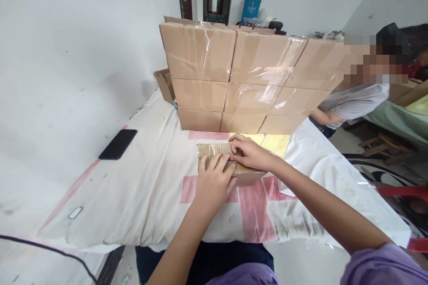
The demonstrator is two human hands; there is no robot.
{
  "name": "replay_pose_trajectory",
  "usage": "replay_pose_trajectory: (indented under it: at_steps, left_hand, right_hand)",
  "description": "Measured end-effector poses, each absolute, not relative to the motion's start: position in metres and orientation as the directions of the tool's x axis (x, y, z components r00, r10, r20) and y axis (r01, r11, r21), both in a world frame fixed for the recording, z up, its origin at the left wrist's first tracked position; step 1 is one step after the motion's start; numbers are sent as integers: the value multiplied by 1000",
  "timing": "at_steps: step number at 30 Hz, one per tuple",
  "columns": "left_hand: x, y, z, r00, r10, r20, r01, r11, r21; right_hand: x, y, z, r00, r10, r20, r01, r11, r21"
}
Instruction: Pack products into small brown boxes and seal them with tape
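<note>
A small cardboard box lies on the cloth-covered table in front of me, with shiny tape across its top. My left hand rests on the box's near left part, fingers spread and lying flat on top. Beside it, my right hand bends over the top with its fingers curled in and pressed together near the tape. Whatever the right fingertips pinch, if anything, is too small to make out. Both hands cover much of the box's upper face.
Behind the box stands a wall of stacked, taped cartons. A yellow sheet lies at its foot. On the left are a black phone and an open carton. A person in a grey shirt is at the right, near a wooden stool.
</note>
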State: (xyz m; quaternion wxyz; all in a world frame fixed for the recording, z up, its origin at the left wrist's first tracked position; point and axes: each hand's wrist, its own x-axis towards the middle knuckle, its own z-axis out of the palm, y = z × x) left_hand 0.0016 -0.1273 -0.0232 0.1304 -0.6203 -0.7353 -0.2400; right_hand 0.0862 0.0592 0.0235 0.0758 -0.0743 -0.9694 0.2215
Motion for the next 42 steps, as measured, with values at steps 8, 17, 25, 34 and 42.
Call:
replay_pose_trajectory:
  at_steps: [8,17,25,34,42]
  left_hand:
    - [2,-128,-24,-188,840,508,976,105,188]
    - [5,-148,-30,-118,697,707,986,-3,167]
    - [-34,-215,-72,-145,633,760,984,11,178]
    - [-131,-210,-102,-649,687,328,756,530,385]
    - [-225,-126,-111,-818,542,192,553,652,519]
  right_hand:
    - [86,58,22,-981,147,130,85,913,-398]
    - [161,96,-1,-640,588,495,366,800,-476]
    - [214,26,-111,-675,716,176,388,548,-741]
    - [195,-1,-134,-627,742,237,446,591,-672]
    - [198,4,-144,-656,708,261,448,644,-620]
